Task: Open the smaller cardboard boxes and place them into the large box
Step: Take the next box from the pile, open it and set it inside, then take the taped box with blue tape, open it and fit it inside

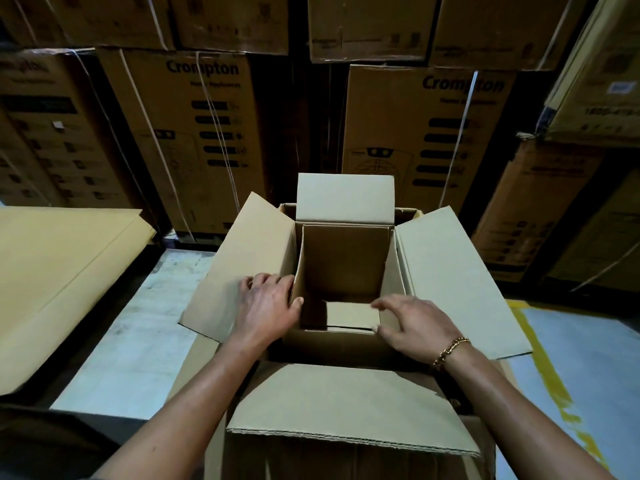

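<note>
Fingers point(258, 280) of left hand point(266, 306) and right hand point(419, 327), over pale concrete floor point(138, 341) before stacked printed cartons point(207, 133), grip opposite walls of the small open brown cardboard box point(346, 258) inside the large open-flapped cardboard box point(450, 278), mid-frame.

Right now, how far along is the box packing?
Done: the small brown cardboard box is opened, flaps out. In hand: left grip and right grip hold its rim inside the large brown cardboard box. Left: seating it; the flat tan cardboard stack looks untouched.
</note>
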### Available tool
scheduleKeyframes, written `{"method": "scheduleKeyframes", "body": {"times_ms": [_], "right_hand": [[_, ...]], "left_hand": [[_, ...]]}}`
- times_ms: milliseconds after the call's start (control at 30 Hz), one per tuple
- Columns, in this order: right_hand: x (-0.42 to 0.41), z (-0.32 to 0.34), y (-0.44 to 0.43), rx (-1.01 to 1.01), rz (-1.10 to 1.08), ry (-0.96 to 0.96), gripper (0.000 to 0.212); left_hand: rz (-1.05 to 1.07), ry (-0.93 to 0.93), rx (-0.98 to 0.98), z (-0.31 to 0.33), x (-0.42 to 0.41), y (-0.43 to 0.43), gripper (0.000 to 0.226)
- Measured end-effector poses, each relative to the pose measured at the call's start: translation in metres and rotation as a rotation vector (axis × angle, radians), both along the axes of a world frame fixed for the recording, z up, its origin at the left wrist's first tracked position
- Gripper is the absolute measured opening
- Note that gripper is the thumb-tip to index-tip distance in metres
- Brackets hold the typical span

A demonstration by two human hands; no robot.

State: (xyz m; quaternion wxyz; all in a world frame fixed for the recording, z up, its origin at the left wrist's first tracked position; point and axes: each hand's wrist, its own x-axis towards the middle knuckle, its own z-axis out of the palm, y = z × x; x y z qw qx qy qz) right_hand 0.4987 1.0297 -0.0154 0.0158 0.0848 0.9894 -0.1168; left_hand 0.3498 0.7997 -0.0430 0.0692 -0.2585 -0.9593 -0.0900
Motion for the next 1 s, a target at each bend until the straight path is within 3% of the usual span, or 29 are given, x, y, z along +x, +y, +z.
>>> {"method": "scheduleKeyframes", "body": {"times_ms": [267,500,667,733,833,1000], "right_hand": [[-0.03,0.034,-0.006,-0.324,-0.044,0.133,0.07],[-0.098,0.078,-0.084,-0.534,0.045,0.174,0.07],[-0.161,0.093,-0.182,-0.597,0.186,0.135,0.088],[-0.19,0.096,-0.231,-0.603,0.255,0.117,0.077],[-0.237,0.1,-0.315,-0.61,0.325,0.085,0.078],[-0.291,0.098,-0.46,-0.816,0.383,0.013,0.099]], "left_hand": [[0.076,0.024,0.352,0.042,-0.01,-0.056,0.062],[0.226,0.042,0.655,0.075,-0.025,-0.171,0.07],[0.374,0.058,0.794,0.075,-0.03,-0.278,0.062],[0.428,0.062,0.828,0.073,-0.033,-0.331,0.062],[0.525,0.065,0.882,0.068,-0.037,-0.418,0.066],[0.662,0.043,0.971,0.059,-0.045,-0.553,0.062]]}}
